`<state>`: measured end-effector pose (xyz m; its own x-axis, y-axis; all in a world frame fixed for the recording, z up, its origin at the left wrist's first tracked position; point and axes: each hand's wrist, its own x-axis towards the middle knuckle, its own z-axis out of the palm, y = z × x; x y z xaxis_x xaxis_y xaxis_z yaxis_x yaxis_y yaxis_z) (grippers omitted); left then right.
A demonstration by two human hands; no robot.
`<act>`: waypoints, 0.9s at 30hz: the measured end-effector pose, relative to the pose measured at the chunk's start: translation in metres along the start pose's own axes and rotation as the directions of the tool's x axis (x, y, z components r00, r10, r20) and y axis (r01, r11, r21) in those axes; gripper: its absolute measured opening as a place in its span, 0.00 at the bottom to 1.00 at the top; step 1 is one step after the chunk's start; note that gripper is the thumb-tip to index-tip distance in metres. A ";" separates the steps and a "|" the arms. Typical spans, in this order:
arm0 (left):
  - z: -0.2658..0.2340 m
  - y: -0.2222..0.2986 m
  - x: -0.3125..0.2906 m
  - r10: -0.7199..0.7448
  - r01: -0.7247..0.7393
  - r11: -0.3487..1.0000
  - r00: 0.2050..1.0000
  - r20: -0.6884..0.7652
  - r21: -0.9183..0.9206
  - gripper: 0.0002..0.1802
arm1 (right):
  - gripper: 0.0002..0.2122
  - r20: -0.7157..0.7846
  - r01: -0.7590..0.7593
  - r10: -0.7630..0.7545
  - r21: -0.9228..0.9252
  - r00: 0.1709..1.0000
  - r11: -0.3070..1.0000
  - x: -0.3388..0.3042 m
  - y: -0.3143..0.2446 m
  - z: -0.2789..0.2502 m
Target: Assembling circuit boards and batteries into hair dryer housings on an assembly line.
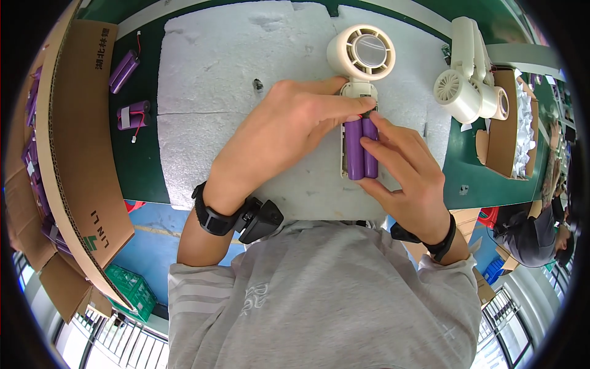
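A cream handheld fan [361, 53] lies on the white foam sheet, its round head away from me and its handle open. A purple battery pack [354, 150] of two cells sits along the open handle, slightly to its right side. My left hand [289, 120] grips the fan's neck, and its fingertips press near a small green board and the upper end of the pack. Around the pack's right side and lower end, the fingers and thumb of my right hand [409, 163] are closed. Fingers cover part of the wiring.
Two more purple battery packs [125, 72] with red wires lie left of the foam sheet [209, 67]. A large cardboard box [83, 135] of packs stands far left. At right are several cream fans [458, 89] and a carton [505, 147] of white pieces. Another person [531, 234] sits far right.
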<state>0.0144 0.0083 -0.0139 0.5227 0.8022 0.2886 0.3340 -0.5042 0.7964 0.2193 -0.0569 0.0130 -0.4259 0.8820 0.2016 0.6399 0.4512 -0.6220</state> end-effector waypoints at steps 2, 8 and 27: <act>-0.001 0.001 0.000 -0.022 0.022 1.000 1.000 0.002 -0.003 0.20 | 0.23 -0.009 0.011 -0.011 -0.041 1.000 0.999 -0.001 -0.002 0.002; -0.001 0.007 -0.002 -0.139 0.142 0.984 0.990 0.037 -0.109 0.25 | 0.20 -0.036 -0.020 0.018 -0.046 0.999 0.999 -0.003 -0.002 0.006; -0.003 0.006 0.004 -0.288 0.308 0.929 0.950 0.120 -0.207 0.30 | 0.32 0.048 -0.102 0.099 0.085 0.994 0.991 0.014 0.005 0.002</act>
<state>0.0164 0.0091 -0.0062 0.4940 0.8692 -0.0189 0.3083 -0.1548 0.9386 0.2148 -0.0427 0.0112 -0.3913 0.9146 0.1024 0.6236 0.3453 -0.7013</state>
